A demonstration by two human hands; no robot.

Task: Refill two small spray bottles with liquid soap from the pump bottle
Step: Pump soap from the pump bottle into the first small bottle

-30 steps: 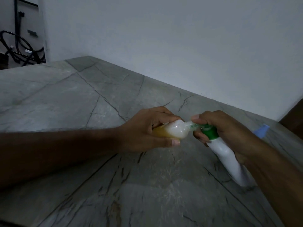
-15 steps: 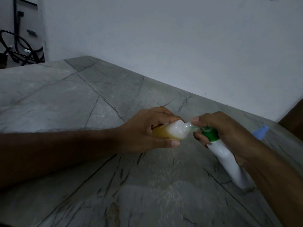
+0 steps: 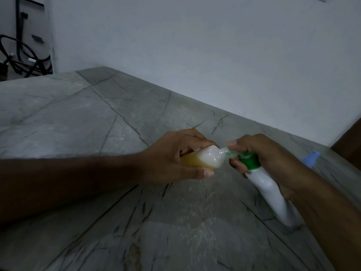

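Observation:
My left hand (image 3: 175, 153) grips a small clear bottle (image 3: 201, 159), tilted on its side, with yellow liquid at its base and white foam near its mouth. My right hand (image 3: 273, 161) grips the white pump bottle (image 3: 269, 190) around its green collar (image 3: 249, 161), tilted with its base low to the right. The pump's translucent nozzle (image 3: 226, 152) sits at the small bottle's mouth, under my right forefinger. Both bottles hang just above the grey stone counter (image 3: 97, 124).
A pale blue object (image 3: 310, 158) lies on the counter behind my right wrist, partly hidden. A white wall runs along the counter's far edge. Black cables and metal frames stand at the far left beyond the counter's end.
The hands and both bottles keep almost the same place. The foam in the small bottle looks slightly larger.

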